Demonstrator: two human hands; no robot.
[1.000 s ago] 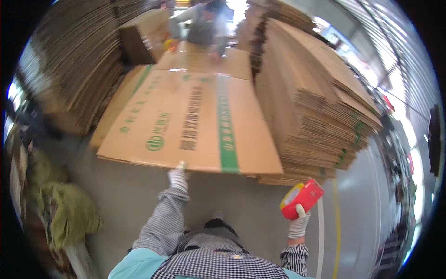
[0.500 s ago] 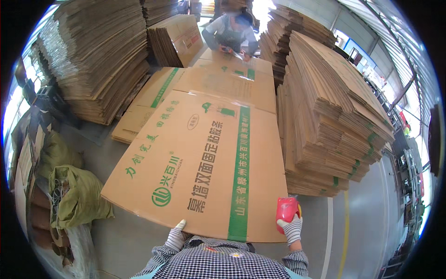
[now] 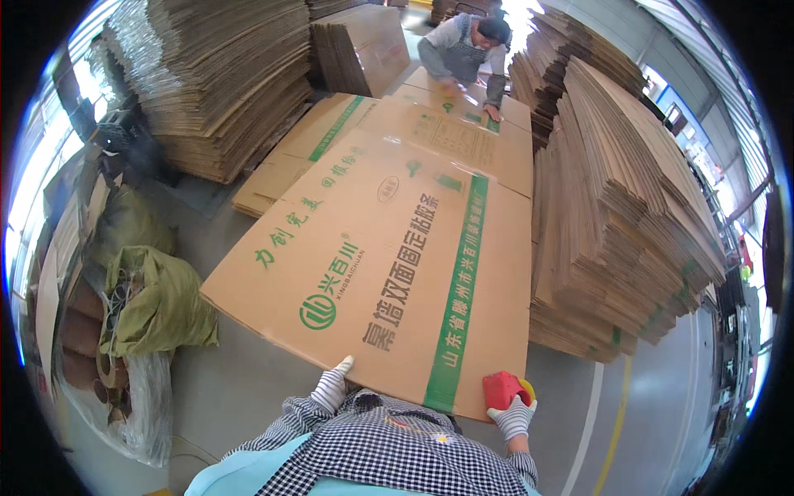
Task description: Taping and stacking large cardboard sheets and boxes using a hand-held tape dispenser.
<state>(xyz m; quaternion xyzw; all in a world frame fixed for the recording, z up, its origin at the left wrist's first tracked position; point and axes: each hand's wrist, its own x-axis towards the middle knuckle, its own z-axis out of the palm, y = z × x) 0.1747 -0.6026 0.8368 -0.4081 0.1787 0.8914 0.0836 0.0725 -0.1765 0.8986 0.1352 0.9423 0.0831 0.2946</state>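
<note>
A large flat cardboard sheet [image 3: 389,256] with green print and a green stripe lies in front of me, its near edge at my chest. My left hand [image 3: 332,385], in a white knit glove, rests on that near edge with the fingers pointing up. At the sheet's near right corner, my gloved right hand [image 3: 511,412] grips a red tape dispenser [image 3: 503,388] pressed against the cardboard.
Tall stacks of flattened cardboard rise on the right [image 3: 620,215] and far left [image 3: 223,83]. More flat sheets [image 3: 447,132] lie beyond mine, where another person [image 3: 467,50] bends over them. Green sacks [image 3: 153,298] and rolls sit at left. A yellow floor line [image 3: 616,413] runs at right.
The cardboard sheet has come much closer and now reaches my chest. My right hand has brought the red dispenser down from the air onto the sheet's near right corner.
</note>
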